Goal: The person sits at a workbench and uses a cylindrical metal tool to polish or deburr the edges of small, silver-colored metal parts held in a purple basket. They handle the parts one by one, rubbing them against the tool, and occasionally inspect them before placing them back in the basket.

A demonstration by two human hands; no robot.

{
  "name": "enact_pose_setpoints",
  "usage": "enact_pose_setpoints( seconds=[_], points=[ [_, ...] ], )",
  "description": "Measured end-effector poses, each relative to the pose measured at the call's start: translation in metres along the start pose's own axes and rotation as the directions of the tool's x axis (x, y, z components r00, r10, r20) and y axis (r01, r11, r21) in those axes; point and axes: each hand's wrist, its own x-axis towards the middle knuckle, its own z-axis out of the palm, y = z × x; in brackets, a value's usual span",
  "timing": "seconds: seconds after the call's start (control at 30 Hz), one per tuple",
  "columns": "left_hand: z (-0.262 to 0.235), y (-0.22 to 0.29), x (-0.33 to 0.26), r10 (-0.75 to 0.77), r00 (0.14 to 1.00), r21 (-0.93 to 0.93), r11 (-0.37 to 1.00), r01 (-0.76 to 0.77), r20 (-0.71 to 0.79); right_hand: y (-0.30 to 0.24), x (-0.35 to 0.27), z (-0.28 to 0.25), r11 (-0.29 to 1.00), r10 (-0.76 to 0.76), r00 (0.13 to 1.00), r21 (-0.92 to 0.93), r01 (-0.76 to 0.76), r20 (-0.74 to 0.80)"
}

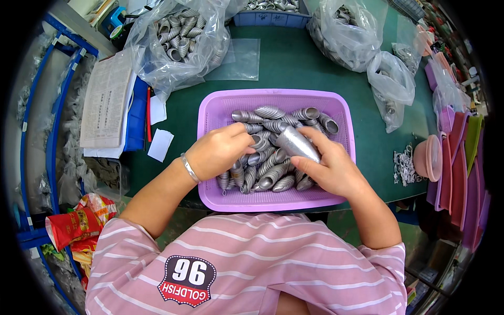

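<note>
A lilac plastic basket (278,94) stands in front of me, with many grey, spirally ribbed metal pieces (272,176) heaped inside. My right hand (334,164) grips a smooth, silver, tapered metal cylinder (297,144) between thumb and fingers. The cylinder is tilted over the heap, its narrower end toward the basket's middle. My left hand (220,152), with a silver bangle at the wrist, reaches in over the basket's left side. Its fingers are curled together among the ribbed pieces; their tips are partly hidden, so what they pinch is unclear.
Clear bags of similar metal pieces (181,39) (344,39) lie at the far side of the green table (283,63), around a blue bin (270,19). Printed paper (107,100) is at left. White clips (405,167), a pink bowl (429,157) and stacked plastic baskets (458,168) are at right.
</note>
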Motion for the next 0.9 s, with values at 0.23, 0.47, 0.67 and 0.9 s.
enact_pose_setpoints(
  seconds=[0.23, 0.47, 0.67, 0.9],
  points=[
    [-0.008, 0.01, 0.002, 0.13, 0.953, 0.076, 0.991, -0.114, -0.272, -0.01, 0.0, 0.011, 0.684, -0.582, 0.58, 0.042, 0.728, -0.57],
    [-0.017, 0.009, 0.008, 0.204, 0.937, 0.117, 0.977, -0.177, -0.284, -0.014, -0.011, -0.006, 0.886, -0.446, 0.795, -0.074, 0.459, -0.411],
    [-0.018, 0.02, 0.02, 0.253, 0.883, 0.139, 0.967, -0.214, -0.396, 0.009, -0.007, 0.011, 0.955, -0.294, 0.944, -0.016, 0.295, -0.151],
    [-0.012, 0.018, 0.016, 0.202, 0.921, 0.063, 0.979, -0.192, -0.334, -0.007, -0.005, 0.012, 0.585, -0.637, 0.497, 0.051, 0.81, -0.589]
  ],
)
